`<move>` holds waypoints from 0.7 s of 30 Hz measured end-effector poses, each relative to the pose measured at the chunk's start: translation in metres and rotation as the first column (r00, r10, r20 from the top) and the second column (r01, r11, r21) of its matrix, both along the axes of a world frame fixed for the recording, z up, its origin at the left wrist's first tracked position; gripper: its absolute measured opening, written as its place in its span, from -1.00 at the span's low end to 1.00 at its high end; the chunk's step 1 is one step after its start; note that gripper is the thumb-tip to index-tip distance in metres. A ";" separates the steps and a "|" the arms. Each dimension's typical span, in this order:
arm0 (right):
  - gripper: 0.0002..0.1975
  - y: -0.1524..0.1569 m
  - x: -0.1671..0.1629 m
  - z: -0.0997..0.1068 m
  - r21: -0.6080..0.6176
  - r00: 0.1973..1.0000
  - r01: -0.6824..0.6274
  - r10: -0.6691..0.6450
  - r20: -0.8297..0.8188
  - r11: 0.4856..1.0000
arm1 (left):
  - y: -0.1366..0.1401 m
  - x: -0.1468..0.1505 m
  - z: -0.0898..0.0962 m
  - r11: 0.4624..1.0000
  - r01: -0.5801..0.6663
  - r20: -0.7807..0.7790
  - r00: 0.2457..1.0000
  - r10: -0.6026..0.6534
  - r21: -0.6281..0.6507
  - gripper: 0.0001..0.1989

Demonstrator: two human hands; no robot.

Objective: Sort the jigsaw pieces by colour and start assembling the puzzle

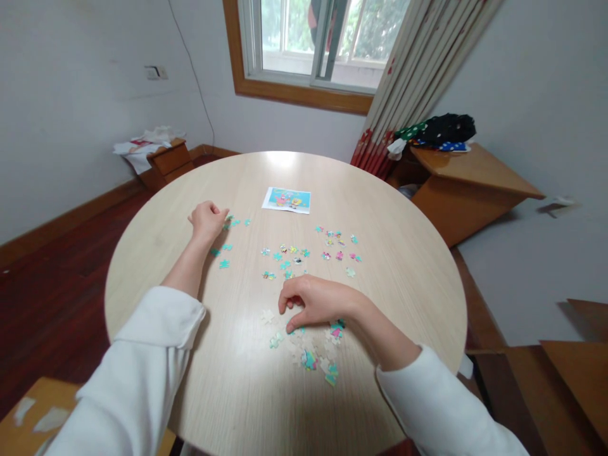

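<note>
My left hand point(208, 220) is at the left of the table, its fingers curled in. Its thumb tip is right by a few teal jigsaw pieces point(235, 222); whether the fingers hold a piece is hidden. My right hand point(318, 299) hovers over the near middle, thumb and fingers bent but apart, with nothing visible between them. Beneath and beside it lies a loose heap of jigsaw pieces point(308, 360), some pale side up, others coloured. One pale piece point(267, 316) lies just left of the right thumb.
More teal pieces point(224, 263) lie near my left forearm. Mixed pieces point(285, 265) sit mid-table, with pink and yellow ones point(339, 256) to the right. A printed cartoon picture point(287, 200) lies farther back on the round table point(380, 392). A wooden cabinet point(475, 183) stands beyond the right edge.
</note>
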State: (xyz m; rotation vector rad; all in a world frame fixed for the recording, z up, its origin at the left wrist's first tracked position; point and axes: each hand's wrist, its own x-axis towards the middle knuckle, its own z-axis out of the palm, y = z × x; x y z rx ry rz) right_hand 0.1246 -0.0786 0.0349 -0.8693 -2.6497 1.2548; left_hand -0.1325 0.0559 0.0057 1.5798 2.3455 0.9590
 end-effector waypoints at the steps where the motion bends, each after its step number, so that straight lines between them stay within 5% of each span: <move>1: -0.78 -0.002 -0.003 0.000 0.025 1.000 0.007 -0.007 0.008 1.000 | -0.003 0.004 0.001 0.999 0.004 -0.007 1.000 -0.004 0.035 -0.74; 8: -0.86 -0.010 -0.015 0.001 0.125 0.998 -0.004 -0.004 0.065 0.992 | -0.034 0.040 0.014 0.959 0.226 -0.011 0.974 -0.227 0.174 -0.67; 13: -0.89 -0.008 -0.012 0.002 -0.008 0.998 0.057 -0.057 0.027 0.998 | -0.070 0.070 0.031 0.874 0.471 0.203 0.850 -0.486 0.118 -0.60; 16: -0.92 -0.003 -0.008 0.004 -0.045 0.944 0.287 -0.291 -0.158 0.957 | -0.088 0.082 0.033 0.679 0.731 0.495 0.612 -0.616 -0.059 -0.57; 19: -0.93 0.005 -0.003 0.002 0.022 0.763 0.563 -0.509 -0.399 0.826 | -0.100 0.088 0.031 0.433 0.890 0.742 0.384 -0.549 -0.141 -0.61; 21: -0.90 0.010 0.000 -0.002 0.074 0.686 0.637 -0.522 -0.507 0.767 | -0.102 0.089 0.030 0.382 0.916 0.835 0.302 -0.460 -0.121 -0.64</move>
